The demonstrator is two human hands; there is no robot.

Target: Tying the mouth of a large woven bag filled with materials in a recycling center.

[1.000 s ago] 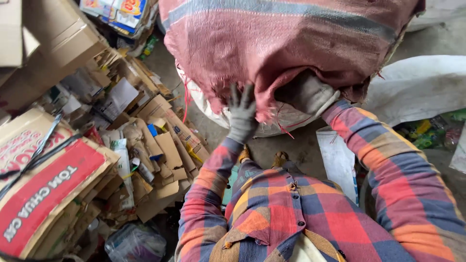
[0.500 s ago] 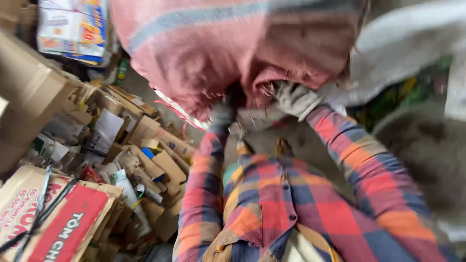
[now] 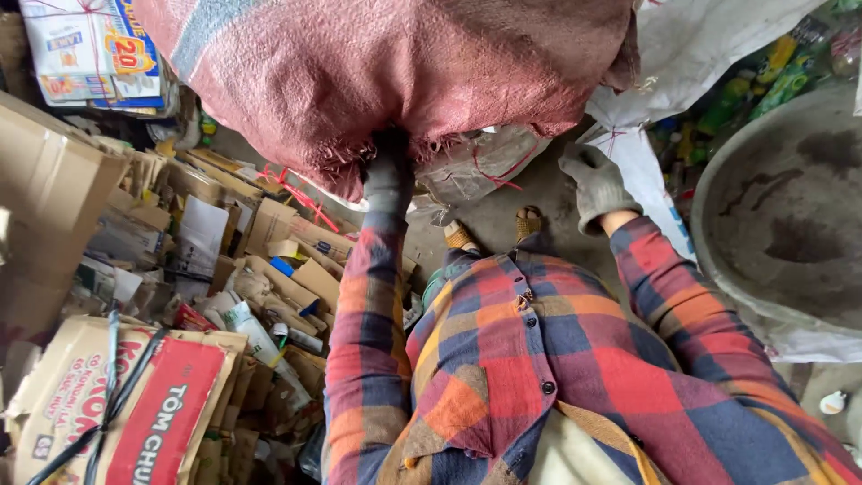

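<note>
Right hand (image 3: pixel 596 184) released, grip wide; left hand (image 3: pixel 388 175) grip clutching frayed pink woven sack (image 3: pixel 404 63).

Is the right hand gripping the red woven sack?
No, the gloved right hand hangs open, clear of the red woven sack.

Woven sack (image 3: pixel 395 72) overhead in front, flattened cardboard pile (image 3: pixel 224 269) left, basin (image 3: pixel 790 207) right

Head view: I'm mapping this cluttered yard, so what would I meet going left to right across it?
Strapped cardboard bundle → loose flattened cartons → gloved left hand gripping the red woven sack → open gloved right hand → grey round basin.
</note>
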